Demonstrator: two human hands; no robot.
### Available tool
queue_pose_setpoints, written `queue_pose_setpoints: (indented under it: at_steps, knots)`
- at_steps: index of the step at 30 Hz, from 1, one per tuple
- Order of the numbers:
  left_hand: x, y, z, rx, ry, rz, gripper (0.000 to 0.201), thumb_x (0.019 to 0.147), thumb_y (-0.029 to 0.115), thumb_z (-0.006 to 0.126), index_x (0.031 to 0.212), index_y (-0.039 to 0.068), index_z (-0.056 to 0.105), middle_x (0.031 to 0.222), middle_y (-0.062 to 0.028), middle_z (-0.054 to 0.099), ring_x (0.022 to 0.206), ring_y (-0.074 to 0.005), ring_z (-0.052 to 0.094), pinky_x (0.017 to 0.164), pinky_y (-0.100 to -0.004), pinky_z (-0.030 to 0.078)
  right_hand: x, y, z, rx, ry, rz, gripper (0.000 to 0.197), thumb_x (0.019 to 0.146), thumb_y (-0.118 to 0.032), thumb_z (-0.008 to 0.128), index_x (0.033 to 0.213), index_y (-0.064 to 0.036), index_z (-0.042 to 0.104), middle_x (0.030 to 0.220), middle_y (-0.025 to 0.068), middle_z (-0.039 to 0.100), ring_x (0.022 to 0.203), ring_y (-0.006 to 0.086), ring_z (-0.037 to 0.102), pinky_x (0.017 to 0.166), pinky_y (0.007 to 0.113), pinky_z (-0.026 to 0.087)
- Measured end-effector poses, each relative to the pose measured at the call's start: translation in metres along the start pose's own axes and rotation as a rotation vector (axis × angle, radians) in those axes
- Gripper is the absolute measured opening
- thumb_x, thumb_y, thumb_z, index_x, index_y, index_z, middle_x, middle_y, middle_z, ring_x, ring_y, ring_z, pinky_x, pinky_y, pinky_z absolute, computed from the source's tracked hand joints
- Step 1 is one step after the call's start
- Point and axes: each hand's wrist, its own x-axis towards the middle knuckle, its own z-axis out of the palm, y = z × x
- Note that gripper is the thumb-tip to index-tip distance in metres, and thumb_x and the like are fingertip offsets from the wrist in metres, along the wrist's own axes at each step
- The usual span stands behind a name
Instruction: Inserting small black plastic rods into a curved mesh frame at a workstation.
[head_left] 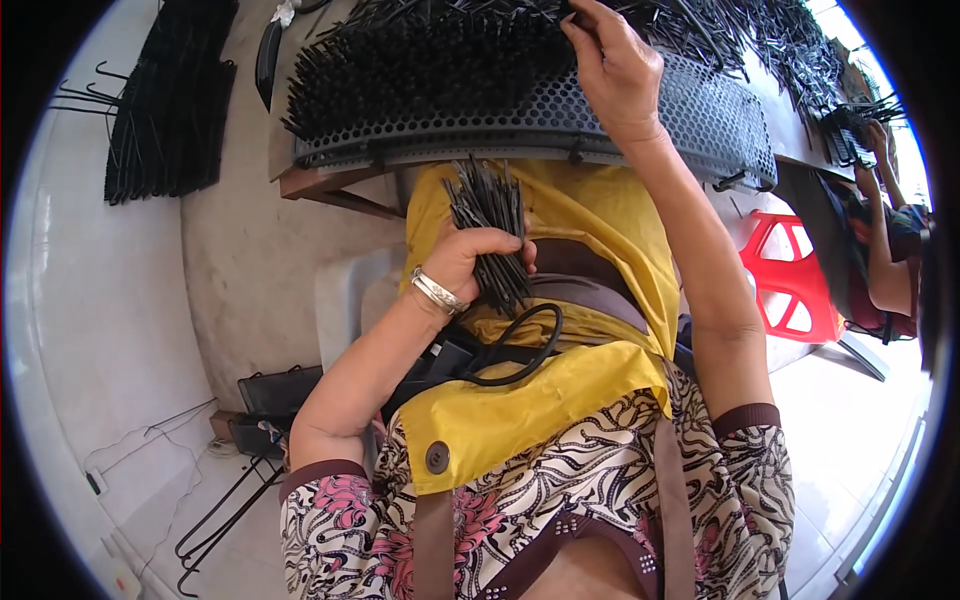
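My left hand (475, 258), with a silver bracelet at the wrist, grips a bundle of thin black rods (490, 235) over my lap, which a yellow cloth (560, 300) covers. My right hand (610, 65) reaches up to the perforated black metal plate (700, 110) and pinches one black rod among the many rods (420, 60) standing upright in its holes. The plate rests on the edge of a grey table.
Black wire hangers (170, 100) hang on the white wall at left, and more lie on the floor (215, 520). A black cable loops across my lap (520, 350). Another person (885, 230) works at the right beside a red plastic stool (790, 280). More black wire pieces (790, 50) pile along the table.
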Motion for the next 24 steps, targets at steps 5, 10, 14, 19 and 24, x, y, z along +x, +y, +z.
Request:
queue_pose_setpoints:
  at_steps: [5,10,14,19,24]
  knots:
    - [-0.001,0.001,-0.002,0.012,0.083,-0.051,0.017,0.069,-0.003,0.057,0.085,-0.005,0.056,0.071,-0.0161,0.061,0.062,-0.0269,0.062,0.059,-0.0388,0.054,-0.01,-0.009,-0.015,-0.584,-0.575,-0.077,0.021,0.072,-0.001,0.063,0.093,-0.0048,0.061,0.077,0.0085,0.062,0.071,0.0253,0.058,0.061,0.03,0.048]
    - [0.002,0.0,-0.003,0.032,0.09,-0.063,0.018,0.068,-0.002,0.057,0.086,-0.006,0.057,0.074,-0.0182,0.062,0.062,-0.0276,0.063,0.059,-0.0377,0.054,-0.006,-0.014,-0.017,-0.723,-0.715,-0.081,0.023,0.072,0.0,0.062,0.094,-0.0046,0.061,0.082,0.0074,0.06,0.077,0.0258,0.055,0.064,0.033,0.047]
    - [0.004,0.0,-0.006,0.025,0.096,-0.037,0.019,0.068,-0.003,0.056,0.086,-0.007,0.058,0.075,-0.018,0.062,0.062,-0.0276,0.063,0.059,-0.037,0.054,-0.016,-0.065,-0.02,-0.535,-0.544,0.134,0.026,0.073,-0.003,0.066,0.098,-0.0028,0.06,0.079,0.0094,0.061,0.072,0.0221,0.059,0.063,0.029,0.048]
    - [0.005,-0.001,-0.001,0.072,0.056,-0.008,0.022,0.066,-0.003,0.058,0.088,-0.007,0.058,0.075,-0.0156,0.062,0.062,-0.0268,0.062,0.058,-0.0365,0.054,-0.049,-0.135,-0.032,-0.088,-0.627,1.184,0.027,0.075,-0.007,0.068,0.097,0.0033,0.058,0.077,0.0036,0.062,0.066,0.0065,0.057,0.059,0.021,0.047]
    - [0.008,-0.006,-0.009,0.114,0.087,0.013,0.022,0.067,-0.002,0.057,0.088,-0.005,0.058,0.076,-0.0136,0.062,0.066,-0.0258,0.062,0.062,-0.036,0.053,-0.046,-0.139,-0.037,-0.13,-0.532,1.201,0.018,0.078,-0.002,0.062,0.095,0.0021,0.058,0.075,0.003,0.062,0.061,0.004,0.055,0.054,0.018,0.045]
